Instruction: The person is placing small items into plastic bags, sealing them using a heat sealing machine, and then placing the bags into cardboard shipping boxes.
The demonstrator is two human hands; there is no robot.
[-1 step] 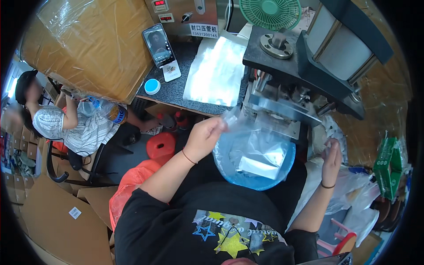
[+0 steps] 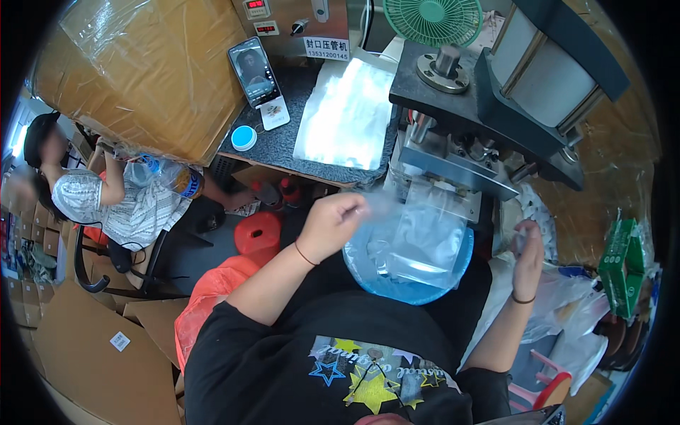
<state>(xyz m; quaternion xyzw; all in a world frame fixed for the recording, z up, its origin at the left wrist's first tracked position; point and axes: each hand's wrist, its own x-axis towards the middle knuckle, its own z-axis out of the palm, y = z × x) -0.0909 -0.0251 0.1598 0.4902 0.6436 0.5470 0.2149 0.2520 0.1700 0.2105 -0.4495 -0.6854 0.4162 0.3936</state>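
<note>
My left hand [image 2: 334, 225] is closed in a pinch on a thin clear plastic piece [image 2: 382, 204], which is smeared by motion. It sits left of the press jaw, over the rim of a blue basin [image 2: 407, 294]. A clear plastic sheet [image 2: 428, 227] hangs from the steel jaw [image 2: 457, 173] of the sealing press into that basin, where more clear plastic lies. My right hand [image 2: 528, 265] is raised at the right of the basin, fingers mostly straight and close together, beside clear plastic wrapping. Whether anything small lies against its fingers is hard to see.
On the dark worktop are a stack of silvery sheets [image 2: 347, 117], a phone on a stand [image 2: 255, 74] and a blue-lidded tub [image 2: 244, 139]. A red stool [image 2: 258, 234] stands left. Another person [image 2: 81, 195] sits far left. A green box [image 2: 622, 269] is at right.
The press's round rod stands higher than before. The clear sheet below the jaw hangs straighter. My left hand and its plastic piece have shifted slightly right; my right hand has barely moved.
</note>
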